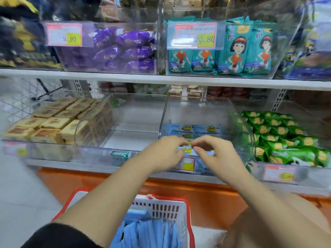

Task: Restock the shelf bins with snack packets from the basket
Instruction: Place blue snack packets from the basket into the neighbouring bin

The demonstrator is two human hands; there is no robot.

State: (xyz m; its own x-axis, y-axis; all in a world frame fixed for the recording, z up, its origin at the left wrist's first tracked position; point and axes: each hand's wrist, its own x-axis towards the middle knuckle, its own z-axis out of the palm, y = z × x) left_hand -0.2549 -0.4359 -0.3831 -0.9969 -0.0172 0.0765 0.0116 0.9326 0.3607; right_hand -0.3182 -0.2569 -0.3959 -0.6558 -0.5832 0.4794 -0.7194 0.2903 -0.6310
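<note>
A white basket with a red rim (166, 210) sits low in front of me and holds several blue snack packets (152, 233). On the lower shelf a clear bin (200, 111) holds a few blue packets with yellow cartoon figures (193, 129) flat on its floor. My left hand (164, 153) and my right hand (213, 153) meet over this bin's front edge. Together they pinch a blue packet (188, 150), mostly hidden by the fingers.
A clear bin (134, 108) left of it shows bare floor. Further left lie tan square packets (52, 122); to the right, green packets (283, 138). The upper shelf holds purple packets (125, 49) and teal packets (232, 51). An orange base (206, 199) runs below.
</note>
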